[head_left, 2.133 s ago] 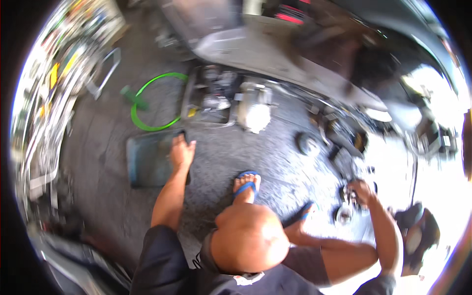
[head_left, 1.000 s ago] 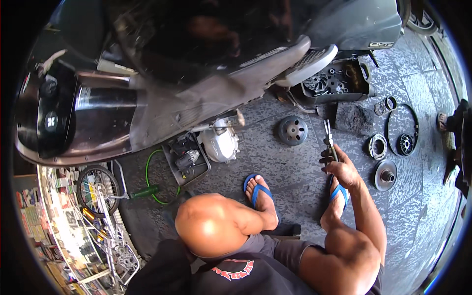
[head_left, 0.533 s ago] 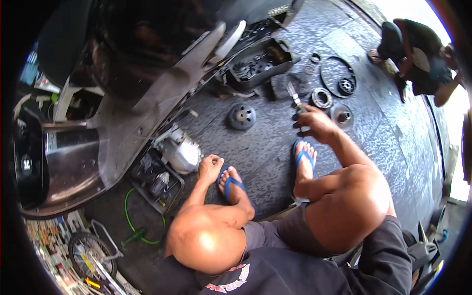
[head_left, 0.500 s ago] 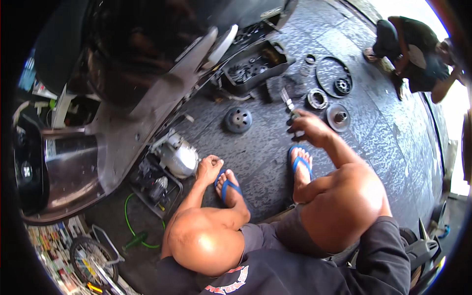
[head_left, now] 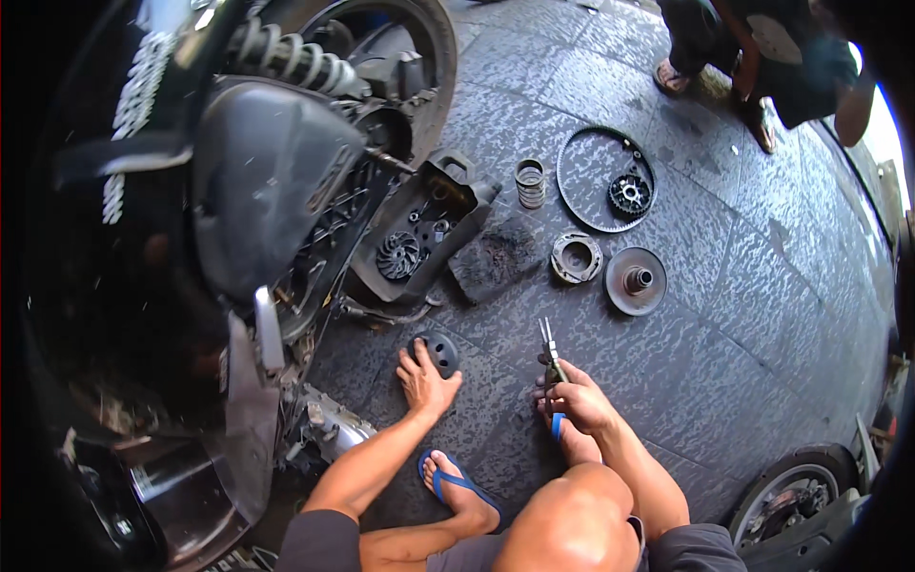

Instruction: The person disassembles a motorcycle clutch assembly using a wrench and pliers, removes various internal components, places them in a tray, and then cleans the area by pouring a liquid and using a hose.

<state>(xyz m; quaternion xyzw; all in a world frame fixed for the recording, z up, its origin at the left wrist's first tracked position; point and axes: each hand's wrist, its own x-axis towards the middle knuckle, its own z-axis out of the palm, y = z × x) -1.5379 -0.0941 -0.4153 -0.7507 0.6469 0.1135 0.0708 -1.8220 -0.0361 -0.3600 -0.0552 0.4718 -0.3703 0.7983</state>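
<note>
**Touching a dark drum (head_left: 448, 345) with one hand, gripping pliers (head_left: 554, 368) with the other**

The drum lies on the floor (head_left: 705, 315) just left of the frame's centre, below the middle line. The left hand (head_left: 427, 384) reaches over its near edge, fingers spread and slightly bent; whether it has a firm hold, I cannot tell. The right hand (head_left: 583, 398), right of the lower centre, is closed around the handles of the pliers, whose slim tips point toward the top of the frame.

Above the drum, a dark bin (head_left: 467, 224) holds a finned disc (head_left: 398, 255) and small parts, with a rough black block (head_left: 496, 262) just beside it. Right of the upper centre lie a coil spring (head_left: 530, 184), a belt (head_left: 560, 181) looped around a black gear (head_left: 630, 195), a metal ring (head_left: 596, 257) and a hubbed plate (head_left: 636, 281). A scooter (head_left: 276, 172) fills the left, and another person (head_left: 791, 57) is at the upper right.
</note>
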